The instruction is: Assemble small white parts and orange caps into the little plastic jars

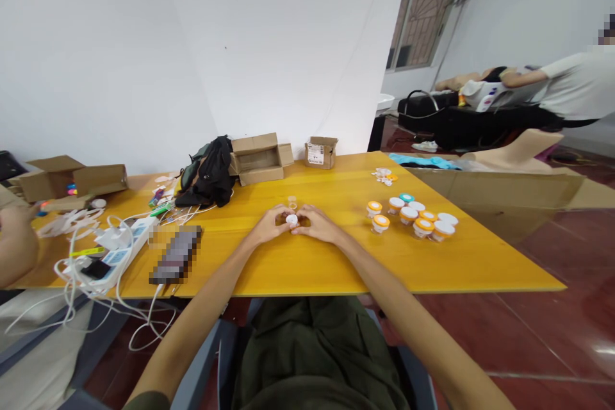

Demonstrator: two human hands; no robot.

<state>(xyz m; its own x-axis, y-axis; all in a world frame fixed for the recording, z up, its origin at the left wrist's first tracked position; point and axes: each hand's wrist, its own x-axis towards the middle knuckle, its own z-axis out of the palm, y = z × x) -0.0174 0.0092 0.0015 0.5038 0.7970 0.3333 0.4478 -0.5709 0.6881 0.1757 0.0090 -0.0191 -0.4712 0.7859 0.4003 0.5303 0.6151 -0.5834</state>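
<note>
Both my hands meet over the middle of the yellow table (269,269). Between their fingertips is a small white-topped container (291,220), gripped from either side. My left hand (270,224) curls round its left side, and my right hand (314,224) closes on it from the right. Just beyond my fingers stands a small clear cup (292,202). Off to the right is a cluster of similar small jars (408,213) with orange, white and teal lids. The lower part of the held container is hidden by my fingers.
At the left lie a white power strip (120,253) with tangled cables and a dark phone (177,255). Cardboard boxes (262,160) and a black bag (209,173) stand at the back. Small clear pieces (384,175) lie back right. Another person's arm (16,243) rests at far left.
</note>
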